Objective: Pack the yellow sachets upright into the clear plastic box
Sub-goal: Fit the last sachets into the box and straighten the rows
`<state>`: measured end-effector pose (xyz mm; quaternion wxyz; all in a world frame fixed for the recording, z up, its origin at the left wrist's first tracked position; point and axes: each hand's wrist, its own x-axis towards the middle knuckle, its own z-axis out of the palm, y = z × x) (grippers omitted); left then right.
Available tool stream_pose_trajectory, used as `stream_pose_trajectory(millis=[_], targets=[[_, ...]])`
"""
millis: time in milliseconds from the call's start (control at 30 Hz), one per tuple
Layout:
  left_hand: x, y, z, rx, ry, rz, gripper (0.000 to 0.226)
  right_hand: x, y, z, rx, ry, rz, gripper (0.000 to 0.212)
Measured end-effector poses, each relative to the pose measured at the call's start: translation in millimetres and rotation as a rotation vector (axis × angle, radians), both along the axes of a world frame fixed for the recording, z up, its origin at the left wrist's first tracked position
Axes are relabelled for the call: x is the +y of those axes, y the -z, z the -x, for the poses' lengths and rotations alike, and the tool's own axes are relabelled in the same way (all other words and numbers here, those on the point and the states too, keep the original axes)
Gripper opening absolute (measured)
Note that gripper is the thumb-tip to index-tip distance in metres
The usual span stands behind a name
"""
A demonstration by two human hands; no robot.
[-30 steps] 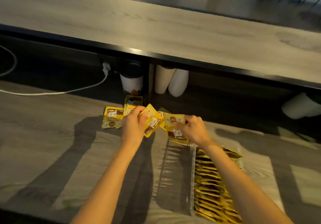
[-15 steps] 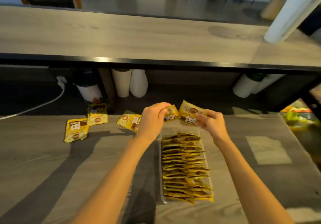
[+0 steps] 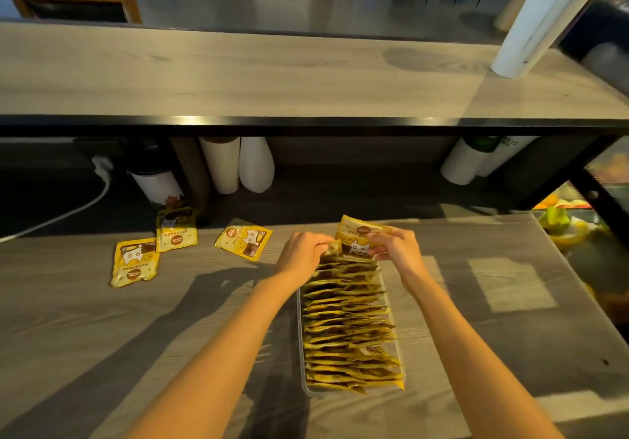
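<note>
A clear plastic box (image 3: 301,306) lies lengthwise on the wooden table before me, filled with a row of several yellow sachets (image 3: 350,329) standing on edge. At its far end my right hand (image 3: 394,246) pinches a yellow sachet with a cat print (image 3: 354,234), held upright just above the row. My left hand (image 3: 303,251) grips another yellow sachet (image 3: 335,246), mostly hidden by the fingers, against the far end of the row. Three loose sachets lie flat on the table to the left: one (image 3: 134,261), a second (image 3: 176,231) and a third (image 3: 244,238).
A raised shelf (image 3: 272,74) spans the back, with white cups (image 3: 238,163) and a dark-lidded cup (image 3: 156,180) beneath it. A white cable (image 3: 68,212) runs at left. A bowl of fruit (image 3: 561,224) sits off the table's right edge.
Both hands have come down and together from above the table to the far end of the box, each carrying a sachet. The view has shifted right, centring the box.
</note>
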<state>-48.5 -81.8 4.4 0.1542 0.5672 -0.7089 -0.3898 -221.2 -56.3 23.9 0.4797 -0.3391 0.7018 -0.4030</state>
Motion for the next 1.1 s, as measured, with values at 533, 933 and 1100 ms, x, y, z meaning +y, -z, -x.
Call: stream_pose_trajectory(millis=[533, 933, 1100], targets=[[6.8, 16.9, -8.3, 0.029, 0.011, -0.041, 0.016, -10.5, 14.5, -1.1, 0.394, -0.403, -0.115, 0.022], [5.1, 19.4, -7.8, -0.023, 0.045, -0.019, 0.013, -6.6, 33.1, 0.4, 0.715, -0.607, -0.013, 0.022], [12.5, 9.4, -7.7, -0.111, 0.022, 0.033, 0.028, 8.3, 25.0, 0.9, 0.772, -0.554, 0.053, 0.031]])
